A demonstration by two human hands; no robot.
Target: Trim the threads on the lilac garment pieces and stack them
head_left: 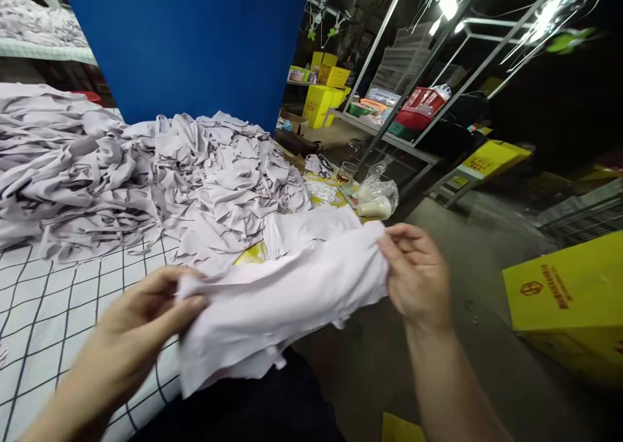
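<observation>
A piece of pale lilac-grey fabric (287,293) is stretched between my two hands, above my lap and the table's edge. My left hand (141,325) pinches its left end between thumb and fingers. At the upper right corner, my right hand (418,273) grips the cloth with thumb and fingertips. Loose edges and small tabs hang along the lower side. Just behind it lies another folded piece of the same fabric (311,224) on the table. A large heap of similar fabric pieces (233,169) lies beyond my hands, spreading to the left.
The table has a white cloth with a black grid (48,299). A blue panel (195,46) rises behind the heap. A glass (346,172) and a plastic bag (377,189) stand near the table's right edge. Yellow boxes (569,293) and a metal rack (384,130) are to the right.
</observation>
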